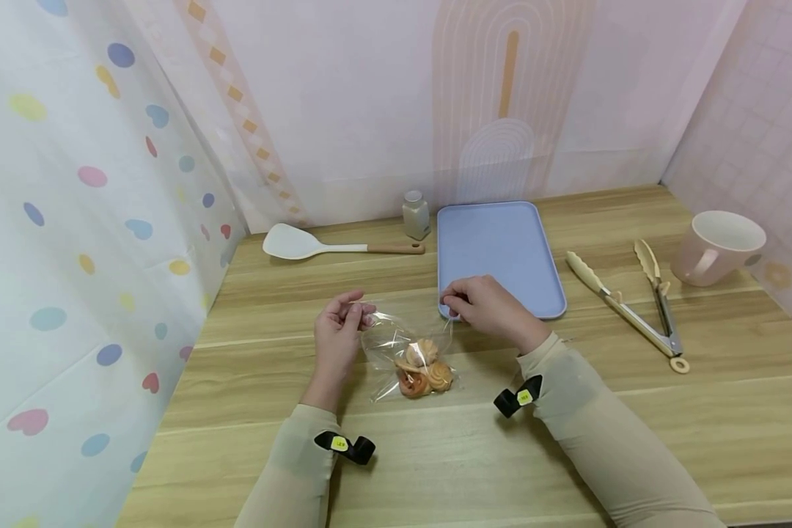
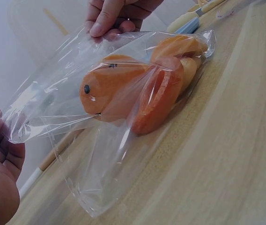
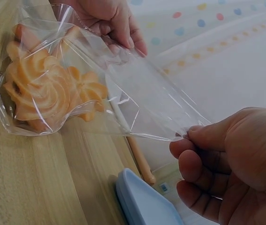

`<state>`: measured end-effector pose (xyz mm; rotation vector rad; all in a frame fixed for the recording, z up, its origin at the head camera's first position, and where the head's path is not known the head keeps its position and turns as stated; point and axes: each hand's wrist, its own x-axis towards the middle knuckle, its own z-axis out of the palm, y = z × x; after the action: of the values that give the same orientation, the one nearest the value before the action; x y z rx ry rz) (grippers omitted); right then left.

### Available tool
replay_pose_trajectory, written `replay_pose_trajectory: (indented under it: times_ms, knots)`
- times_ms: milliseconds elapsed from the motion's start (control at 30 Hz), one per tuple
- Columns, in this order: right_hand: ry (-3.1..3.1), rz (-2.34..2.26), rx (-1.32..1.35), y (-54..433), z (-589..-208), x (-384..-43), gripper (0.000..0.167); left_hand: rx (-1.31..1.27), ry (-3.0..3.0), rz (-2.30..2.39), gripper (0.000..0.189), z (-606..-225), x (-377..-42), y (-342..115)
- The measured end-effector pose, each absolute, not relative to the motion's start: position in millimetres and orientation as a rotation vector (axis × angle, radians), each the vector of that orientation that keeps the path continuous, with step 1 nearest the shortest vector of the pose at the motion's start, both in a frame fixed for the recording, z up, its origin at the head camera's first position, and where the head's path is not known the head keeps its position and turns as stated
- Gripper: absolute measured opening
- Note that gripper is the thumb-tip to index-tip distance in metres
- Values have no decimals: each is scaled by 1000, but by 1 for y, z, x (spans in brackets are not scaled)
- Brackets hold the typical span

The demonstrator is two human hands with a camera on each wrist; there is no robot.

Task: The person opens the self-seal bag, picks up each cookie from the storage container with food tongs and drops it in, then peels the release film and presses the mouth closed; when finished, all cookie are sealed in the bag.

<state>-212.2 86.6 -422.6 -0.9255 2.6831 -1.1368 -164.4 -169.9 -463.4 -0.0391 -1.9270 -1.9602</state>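
A clear plastic bag (image 1: 387,339) stands on the table with several cookies (image 1: 439,376) in its bottom. Its upper edge is stretched between the two hands. My left hand (image 1: 340,330) pinches the left corner of the bag's mouth between thumb and fingers. At the opposite corner my right hand (image 1: 490,308) pinches the film with thumb and forefinger, over the tray's near edge. Through the film in the right wrist view a swirled cookie (image 3: 44,89) and a smaller flower-shaped one (image 3: 87,91) show. In the left wrist view an orange-brown cookie (image 2: 158,96) leans against others.
Behind the bag lie a blue tray (image 1: 495,249), a white spatula (image 1: 297,242) with a wooden handle, and a small glass jar (image 1: 416,215). Tongs (image 1: 640,323) rest spread on the right, near a pink mug (image 1: 716,249). A dotted curtain (image 1: 92,257) hangs at left.
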Motion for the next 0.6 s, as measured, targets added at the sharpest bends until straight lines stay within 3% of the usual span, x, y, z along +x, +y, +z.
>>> replay_pose_trajectory:
  times_ms: [600]
  knots:
    - [2638,-1198,-840,87,-424,-214,20,58,-2029,-1883,19,-466,-167,-173]
